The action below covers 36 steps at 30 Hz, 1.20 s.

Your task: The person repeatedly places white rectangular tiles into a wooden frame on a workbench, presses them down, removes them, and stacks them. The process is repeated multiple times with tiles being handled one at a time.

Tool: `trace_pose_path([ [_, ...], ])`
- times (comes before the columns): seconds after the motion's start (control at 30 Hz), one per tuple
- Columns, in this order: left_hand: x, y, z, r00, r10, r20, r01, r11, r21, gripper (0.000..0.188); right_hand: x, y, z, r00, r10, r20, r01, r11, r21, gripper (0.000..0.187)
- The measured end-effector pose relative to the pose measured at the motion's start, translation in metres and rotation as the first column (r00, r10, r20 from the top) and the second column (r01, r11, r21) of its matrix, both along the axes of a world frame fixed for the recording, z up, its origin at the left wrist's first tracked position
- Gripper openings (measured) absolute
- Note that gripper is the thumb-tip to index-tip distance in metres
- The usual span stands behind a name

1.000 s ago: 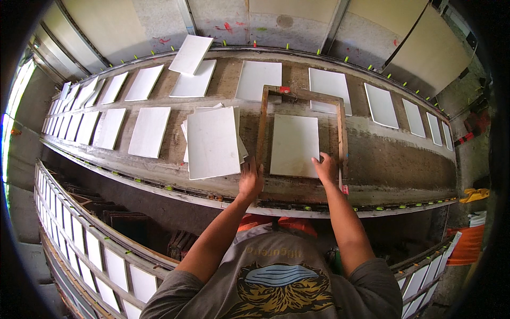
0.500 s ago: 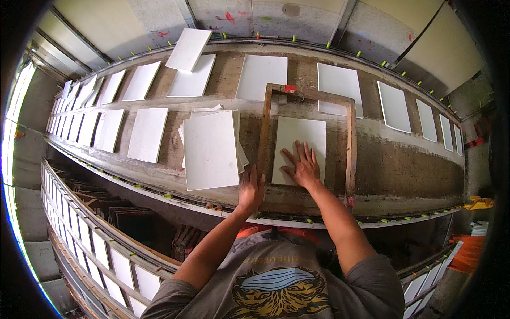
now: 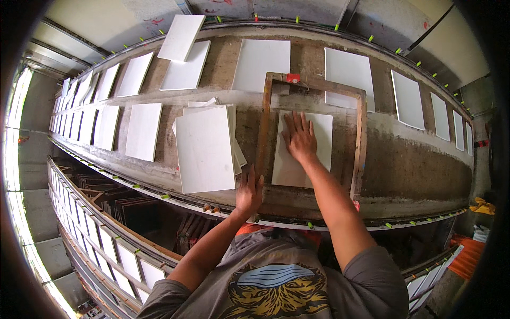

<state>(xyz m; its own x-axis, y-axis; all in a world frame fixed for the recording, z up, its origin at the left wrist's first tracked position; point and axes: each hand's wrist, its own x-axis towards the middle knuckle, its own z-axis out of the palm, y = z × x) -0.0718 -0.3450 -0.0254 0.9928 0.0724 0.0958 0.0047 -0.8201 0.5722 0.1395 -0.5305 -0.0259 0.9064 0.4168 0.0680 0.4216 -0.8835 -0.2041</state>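
Note:
A wooden frame [image 3: 359,138] lies on the long table in front of me, a white sheet [image 3: 319,170] showing inside it. My right hand [image 3: 301,139] rests palm down over the upper left part of that sheet, fingers stretched out. Whether mesh lies between palm and sheet, I cannot tell. At the frame's lower left corner, my left hand [image 3: 249,195] lies against the side bar, its fingers extended upward along it. Just left of the frame sits a loose stack of white sheets [image 3: 206,149], its edges uneven.
White sheets [image 3: 261,65] lie in two rows along the table [image 3: 414,170], one [image 3: 181,37] overlapping another at the far side. Small yellow-green pegs [image 3: 298,19] line the table edges. Lower racks with more white panels [image 3: 127,261] stand at left. A yellow cloth-like item [image 3: 482,206] is at right.
My right hand has slid up and left over the sheet, its fingers now closer together. My left hand stays at the frame's lower left corner. The whole view has shifted slightly.

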Motion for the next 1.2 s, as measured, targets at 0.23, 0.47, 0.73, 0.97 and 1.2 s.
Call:
trace_pose_path([
  [0.23,0.005,-0.011,0.032,0.975,0.141,-0.169,-0.16,0.981,-0.107,0.056,-0.008,0.003,0.011,0.996,0.058,-0.072,-0.057,0.998,0.009,0.063],
  [0.47,0.008,-0.009,0.037,0.985,0.097,-0.142,-0.112,0.989,-0.1,0.057,0.009,0.003,0.001,1.0,0.02,-0.003,-0.02,1.0,0.014,0.064],
  [0.73,0.006,-0.007,0.02,0.99,0.11,-0.088,-0.117,0.99,-0.079,0.056,-0.064,-0.052,0.022,0.986,0.06,-0.159,-0.07,0.996,-0.054,0.071],
  [0.97,0.008,-0.009,0.026,0.991,0.105,-0.081,-0.112,0.989,-0.092,0.057,0.009,-0.063,0.013,0.994,-0.097,-0.055,0.095,0.995,-0.039,0.074],
  [1.2,0.003,-0.01,0.023,0.988,0.131,-0.078,-0.136,0.989,-0.064,0.057,-0.056,-0.071,0.003,0.995,-0.054,-0.08,0.046,0.995,-0.089,0.077],
])
